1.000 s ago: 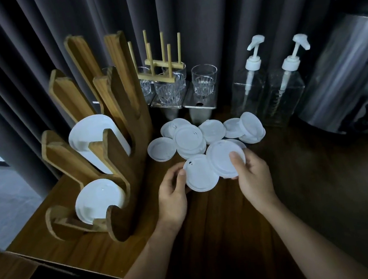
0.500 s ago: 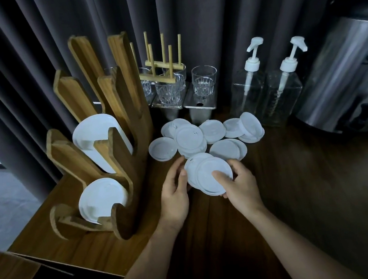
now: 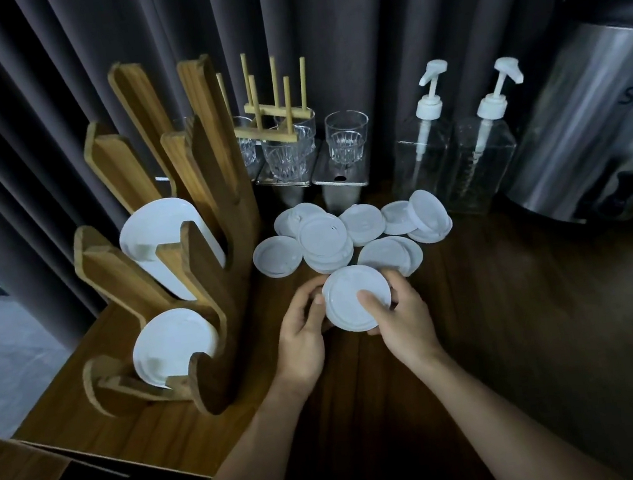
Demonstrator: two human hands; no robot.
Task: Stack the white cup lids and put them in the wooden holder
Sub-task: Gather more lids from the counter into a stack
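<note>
Both hands meet over the middle of the wooden table, holding a small stack of lids just above the wood. The left hand curls round its left rim. The right hand grips the right side, with the thumb lying flat on the top lid. Just behind the stack, the loose lids lie scattered and overlapping, from beside the wooden holder across to the pump bottles; one lid leans tilted on others at the right end. The holder stands on the left part of the table, close to the left edge, which runs diagonally down toward the bottom of the view. Its upper slot already carries a row of lids on edge and the lower slot another row, and the tall prongs above stand bare. Between the holder and the left hand there is a narrow strip of bare wood; to the right of the right hand the tabletop lies open as far as the steel urn. Glasses and a peg rack stand at the back against a dark curtain. The urn bears slanted lettering that starts with an S; the rest is cut off and too blurred to read.
</note>
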